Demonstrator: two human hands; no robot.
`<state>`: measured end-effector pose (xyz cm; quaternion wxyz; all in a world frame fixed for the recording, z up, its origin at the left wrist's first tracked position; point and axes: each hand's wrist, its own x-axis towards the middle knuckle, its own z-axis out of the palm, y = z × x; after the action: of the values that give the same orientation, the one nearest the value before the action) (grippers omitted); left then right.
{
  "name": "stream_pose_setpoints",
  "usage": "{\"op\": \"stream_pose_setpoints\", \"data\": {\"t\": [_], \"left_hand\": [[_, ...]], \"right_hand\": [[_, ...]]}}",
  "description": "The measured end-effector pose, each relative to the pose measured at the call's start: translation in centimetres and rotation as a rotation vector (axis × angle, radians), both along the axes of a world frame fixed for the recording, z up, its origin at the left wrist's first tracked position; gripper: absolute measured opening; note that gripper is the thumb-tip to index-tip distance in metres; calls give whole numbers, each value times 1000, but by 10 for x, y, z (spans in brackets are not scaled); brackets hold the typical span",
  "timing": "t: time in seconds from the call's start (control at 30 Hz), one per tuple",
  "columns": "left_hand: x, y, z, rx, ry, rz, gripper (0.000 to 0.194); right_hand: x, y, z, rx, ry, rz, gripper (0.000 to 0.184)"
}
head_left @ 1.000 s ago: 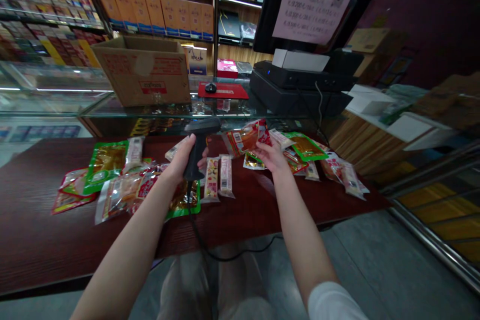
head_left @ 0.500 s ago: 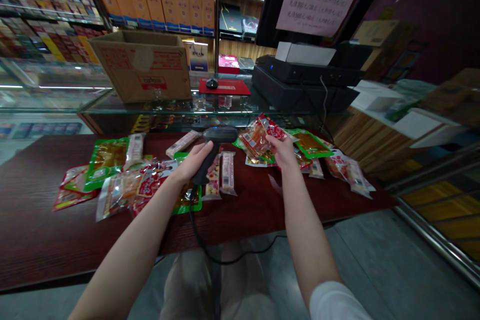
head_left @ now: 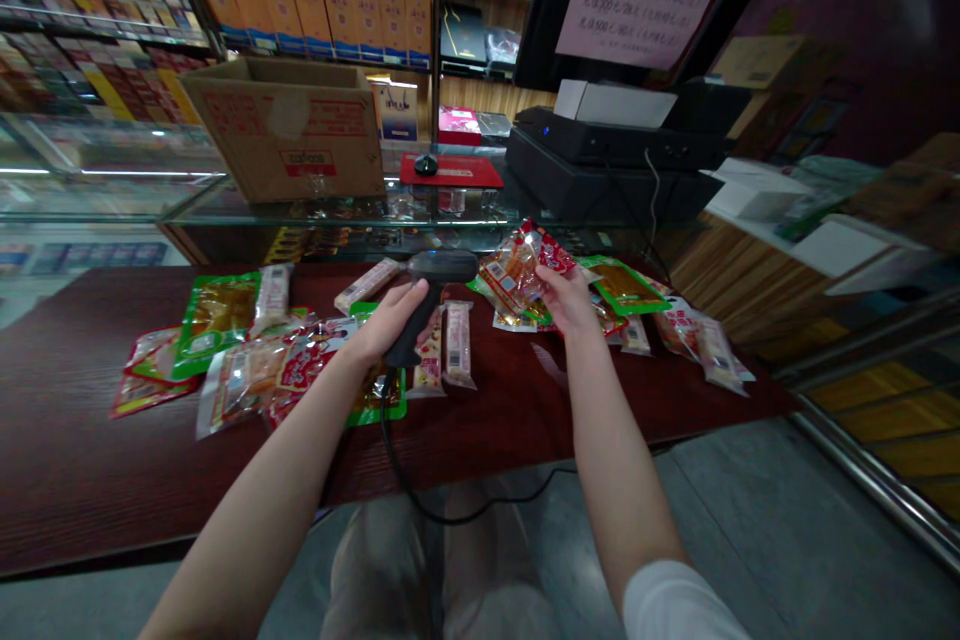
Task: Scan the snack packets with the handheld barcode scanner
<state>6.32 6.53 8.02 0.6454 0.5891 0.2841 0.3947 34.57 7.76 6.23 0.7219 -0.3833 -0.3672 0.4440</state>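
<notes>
Wrapped round the grip of a black barcode scanner (head_left: pixel 442 267) is my left hand (head_left: pixel 394 320); the scanner's head points right and its cable hangs off the front edge. My right hand (head_left: pixel 566 298) pinches a red-and-clear snack packet (head_left: pixel 517 270) by its right side, a barcode label showing on it. The packet is tilted up in front of the scanner, over other packets. A green-edged snack packet (head_left: pixel 626 286) lies right of that hand. Under and beside my left forearm are more packets, including a green-edged one (head_left: pixel 217 320) and a wrapped bar (head_left: pixel 458 344).
The packets lie on a dark red table (head_left: pixel 480 430). Behind it stand a glass counter (head_left: pixel 337 212), an open cardboard box (head_left: pixel 300 145), a mouse (head_left: pixel 426 165) on a red mat, and a black cash drawer (head_left: pixel 600 185). More packets (head_left: pixel 720 352) lie at the table's right end.
The packet in my right hand has turned slightly, so its barcode label shows more clearly. My left hand keeps the scanner in nearly the same place; the view has shifted a little.
</notes>
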Motion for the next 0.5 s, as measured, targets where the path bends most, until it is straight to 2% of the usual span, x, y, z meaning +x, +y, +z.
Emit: {"op": "stream_pose_setpoints", "data": {"t": [0.17,0.33,0.5], "left_hand": [[0,-3,2,50,87,-19,55],[2,-8,6,57,142,-5,57],[4,-10,10,58,142,17,60]], "right_hand": [[-1,2,-2,-6,10,-19,44],[-3,5,-6,30,-22,-42,41],[-6,5,-5,32,-36,-43,42]]}}
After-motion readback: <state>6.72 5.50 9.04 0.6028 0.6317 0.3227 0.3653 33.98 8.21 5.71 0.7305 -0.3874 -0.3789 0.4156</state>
